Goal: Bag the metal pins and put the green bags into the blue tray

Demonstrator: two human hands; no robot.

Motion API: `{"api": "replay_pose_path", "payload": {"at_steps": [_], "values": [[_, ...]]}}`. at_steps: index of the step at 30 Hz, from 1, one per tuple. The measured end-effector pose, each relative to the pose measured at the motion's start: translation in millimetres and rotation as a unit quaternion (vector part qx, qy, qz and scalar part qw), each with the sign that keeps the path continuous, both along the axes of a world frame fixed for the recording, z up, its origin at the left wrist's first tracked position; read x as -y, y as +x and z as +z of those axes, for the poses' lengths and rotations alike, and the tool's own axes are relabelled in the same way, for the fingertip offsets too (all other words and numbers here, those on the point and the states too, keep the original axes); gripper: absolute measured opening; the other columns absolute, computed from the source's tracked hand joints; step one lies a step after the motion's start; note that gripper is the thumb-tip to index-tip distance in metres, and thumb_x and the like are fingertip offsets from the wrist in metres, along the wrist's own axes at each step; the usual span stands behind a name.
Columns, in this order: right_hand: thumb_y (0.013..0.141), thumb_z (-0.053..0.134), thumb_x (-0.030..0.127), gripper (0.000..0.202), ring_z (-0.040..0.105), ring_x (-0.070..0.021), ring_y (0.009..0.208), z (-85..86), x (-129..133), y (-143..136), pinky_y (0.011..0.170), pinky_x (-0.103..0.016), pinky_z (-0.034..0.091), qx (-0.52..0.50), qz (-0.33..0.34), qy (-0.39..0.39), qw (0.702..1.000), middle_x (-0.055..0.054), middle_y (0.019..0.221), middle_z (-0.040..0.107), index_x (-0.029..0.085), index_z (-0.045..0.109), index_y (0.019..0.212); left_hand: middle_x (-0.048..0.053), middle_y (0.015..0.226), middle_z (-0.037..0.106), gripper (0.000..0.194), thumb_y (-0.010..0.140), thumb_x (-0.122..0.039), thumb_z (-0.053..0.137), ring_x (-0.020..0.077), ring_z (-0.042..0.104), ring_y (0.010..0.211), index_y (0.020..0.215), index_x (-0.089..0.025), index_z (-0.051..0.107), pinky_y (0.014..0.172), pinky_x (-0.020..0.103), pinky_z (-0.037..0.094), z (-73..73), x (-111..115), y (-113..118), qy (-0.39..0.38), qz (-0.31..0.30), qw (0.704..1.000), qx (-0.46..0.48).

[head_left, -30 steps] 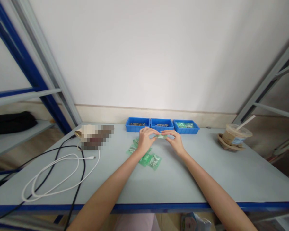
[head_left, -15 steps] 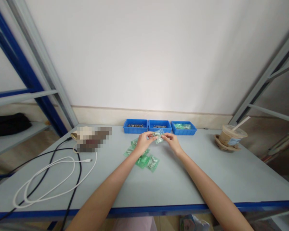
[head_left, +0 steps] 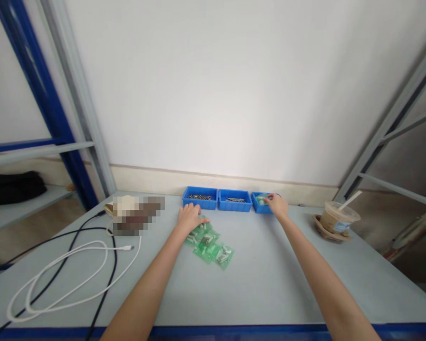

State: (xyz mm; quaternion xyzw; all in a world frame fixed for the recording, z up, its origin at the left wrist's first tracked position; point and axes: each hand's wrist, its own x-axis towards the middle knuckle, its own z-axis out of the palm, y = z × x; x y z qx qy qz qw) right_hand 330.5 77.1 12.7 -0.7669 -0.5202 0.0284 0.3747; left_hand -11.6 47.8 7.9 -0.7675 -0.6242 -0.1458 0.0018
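Observation:
My left hand (head_left: pixel 189 219) rests at the upper left of a pile of small green plastic bags (head_left: pixel 208 239), thumb stretched over them and fingers apart. Small silvery metal parts show through the bags, and the nearest bag (head_left: pixel 224 255) lies at the pile's front right. My right hand (head_left: pixel 278 205) reaches into the right blue bin (head_left: pixel 257 207), its fingertips closed on a green plastic bag (head_left: pixel 261 200) there. The hand hides much of that bin.
The left blue bin (head_left: pixel 208 205) and middle blue bin (head_left: pixel 235 207) hold loose metal parts. A drink cup (head_left: pixel 335 218) with a straw sits in a cardboard holder (head_left: pixel 326 233) at right. A white cable (head_left: pixel 57 310) and black cables (head_left: pixel 114 258) lie at left.
Both hands held a bag together before the bins; they have parted. My left hand moved left to the pile, my right hand right into the right bin. The view tilted up slightly.

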Motion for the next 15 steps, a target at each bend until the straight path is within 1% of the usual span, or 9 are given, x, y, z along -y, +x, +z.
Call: {"api": "replay_pose_path", "payload": {"at_steps": [2, 4, 6, 8, 9, 11, 12, 13, 15], "values": [[0.066, 0.065, 0.027, 0.019, 0.053, -0.0326, 0.096, 2.8, 2.7, -8.7, 0.084, -0.045, 0.031, 0.038, 0.003, -0.009, 0.999, -0.015, 0.088, 0.064, 0.015, 0.065, 0.081, 0.01, 0.093, 0.06, 0.033, 0.068, -0.049, 0.062, 0.028, 0.053, 0.093, 0.082, -0.019, 0.06, 0.075, 0.032, 0.035, 0.0, -0.9, -3.0, -0.024, -0.004, 1.0, 0.01], [0.07, 0.063, 0.027, 0.026, 0.047, -0.0348, 0.105, 6.7, 10.0, -17.1, 0.087, -0.047, 0.027, 0.097, -0.014, 0.012, 0.995, -0.019, 0.1, 0.059, 0.013, 0.063, 0.092, 0.008, 0.089, 0.062, 0.029, 0.066, -0.045, 0.066, 0.0258, 0.056, 0.089, 0.079, -0.02, 0.059, 0.072, 0.028, 0.036, 0.3, -0.6, -3.2, -0.039, -0.011, 0.999, 0.031], [0.077, 0.056, 0.029, 0.034, 0.044, -0.0337, 0.107, 8.7, 21.3, -26.3, 0.086, -0.046, 0.027, 0.16, -0.038, 0.053, 0.985, -0.02, 0.108, 0.054, 0.013, 0.057, 0.106, 0.006, 0.082, 0.064, 0.027, 0.063, -0.041, 0.069, 0.0242, 0.058, 0.083, 0.076, -0.02, 0.059, 0.067, 0.026, 0.036, 0.8, -0.3, -1.9, -0.05, -0.018, 0.997, 0.06], [0.081, 0.048, 0.031, 0.033, 0.045, -0.0308, 0.104, 5.8, 34.9, -38.9, 0.084, -0.043, 0.029, 0.186, -0.027, 0.089, 0.978, -0.018, 0.108, 0.053, 0.016, 0.054, 0.11, 0.004, 0.076, 0.064, 0.027, 0.059, -0.037, 0.072, 0.0223, 0.059, 0.077, 0.075, -0.02, 0.058, 0.063, 0.025, 0.036, 1.0, -1.3, 0.2, -0.053, -0.02, 0.993, 0.103], [0.082, 0.045, 0.032, 0.031, 0.047, -0.029, 0.101, 2.1, 41.7, -47.3, 0.083, -0.042, 0.031, 0.172, 0.01, 0.098, 0.98, -0.015, 0.105, 0.054, 0.017, 0.055, 0.108, 0.003, 0.074, 0.064, 0.027, 0.059, -0.036, 0.072, 0.021, 0.059, 0.074, 0.074, -0.02, 0.057, 0.061, 0.024, 0.036, 0.7, -2.2, 1.8, -0.047, -0.021, 0.99, 0.131], [0.082, 0.044, 0.037, 0.028, 0.05, -0.0248, 0.093, -8.4, 54.2, -68.2, 0.079, -0.038, 0.035, 0.101, 0.133, 0.1, 0.981, -0.01, 0.099, 0.057, 0.02, 0.059, 0.099, 0.001, 0.071, 0.063, 0.026, 0.059, -0.036, 0.072, 0.0182, 0.058, 0.069, 0.073, -0.02, 0.057, 0.059, 0.023, 0.036, -0.2, -4.0, 6.8, -0.026, -0.037, 0.979, 0.199], [0.081, 0.045, 0.04, 0.029, 0.052, -0.0225, 0.088, -14.2, 59.4, -80.2, 0.077, -0.036, 0.038, 0.045, 0.207, 0.093, 0.973, -0.009, 0.096, 0.059, 0.021, 0.06, 0.098, 0.0, 0.07, 0.062, 0.025, 0.06, -0.036, 0.071, 0.0169, 0.058, 0.068, 0.073, -0.02, 0.057, 0.059, 0.023, 0.036, -0.9, -4.3, 10.6, -0.014, -0.054, 0.97, 0.237], [0.08, 0.047, 0.042, 0.033, 0.053, -0.0206, 0.083, -19.5, 63.8, -92.4, 0.074, -0.034, 0.04, -0.022, 0.261, 0.079, 0.962, -0.008, 0.095, 0.06, 0.021, 0.059, 0.101, 0.0, 0.069, 0.062, 0.024, 0.061, -0.036, 0.07, 0.0159, 0.057, 0.066, 0.072, -0.019, 0.057, 0.059, 0.022, 0.037, -1.5, -3.9, 15.3, -0.003, -0.077, 0.959, 0.273], [0.076, 0.052, 0.044, 0.04, 0.055, -0.0184, 0.078, -26.9, 70.2, -114.5, 0.069, -0.031, 0.043, -0.135, 0.343, 0.042, 0.929, -0.006, 0.096, 0.062, 0.021, 0.055, 0.109, 0.0, 0.068, 0.061, 0.025, 0.062, -0.038, 0.069, 0.0142, 0.055, 0.063, 0.07, -0.017, 0.057, 0.058, 0.022, 0.037, -2.4, -0.5, 26.8, 0.008, -0.134, 0.935, 0.329]]}}
